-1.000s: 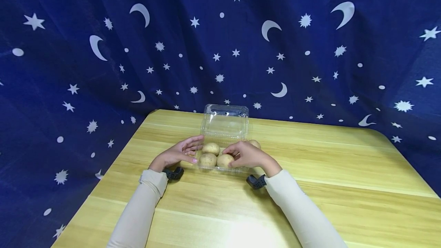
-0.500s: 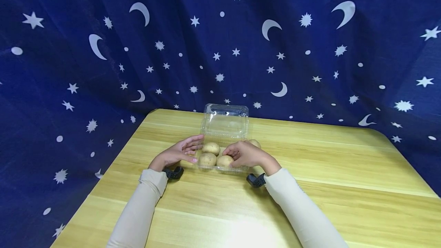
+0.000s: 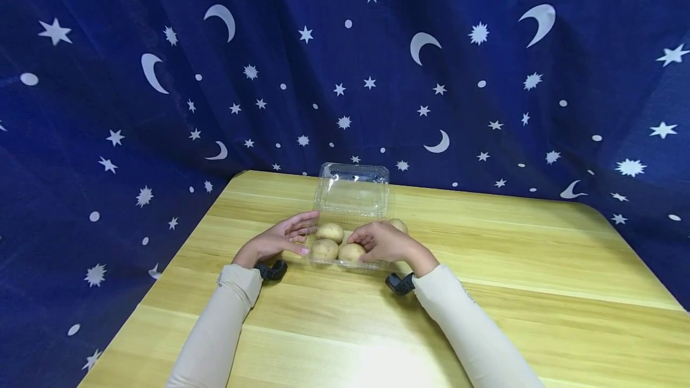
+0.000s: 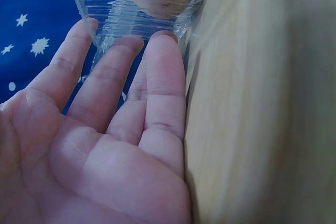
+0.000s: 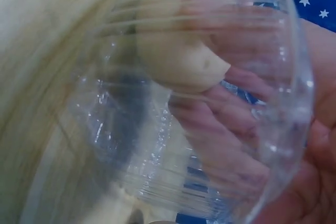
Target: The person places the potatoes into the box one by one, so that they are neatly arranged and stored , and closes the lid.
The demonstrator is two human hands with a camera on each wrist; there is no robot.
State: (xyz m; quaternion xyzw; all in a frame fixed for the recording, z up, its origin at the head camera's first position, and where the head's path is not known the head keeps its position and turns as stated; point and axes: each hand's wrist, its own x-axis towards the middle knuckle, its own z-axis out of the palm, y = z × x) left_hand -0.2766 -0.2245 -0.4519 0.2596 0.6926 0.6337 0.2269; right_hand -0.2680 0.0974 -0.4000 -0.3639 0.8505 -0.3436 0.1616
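A clear plastic clamshell box point(image 3: 353, 191) lies on the table with its lid tipped back. My right hand point(image 3: 389, 242) reaches into its right side and grips a potato point(image 3: 351, 252) between thumb and fingers, at the front of the box. Through the ribbed wall in the right wrist view, my fingers show around that potato point(image 5: 181, 61). Two more potatoes sit to its left, one in front point(image 3: 324, 249) and one behind point(image 3: 330, 232). My left hand point(image 3: 283, 237) stands at the box's left side, fingers extended, fingertips right at the ribbed wall in the left wrist view.
Just beyond my right hand, outside the box, a potato point(image 3: 399, 224) shows in part. Another pale potato point(image 3: 403, 267) is mostly hidden under my right wrist. The wooden table point(image 3: 528, 256) ends at a dark blue curtain point(image 3: 345, 64) with moons and stars.
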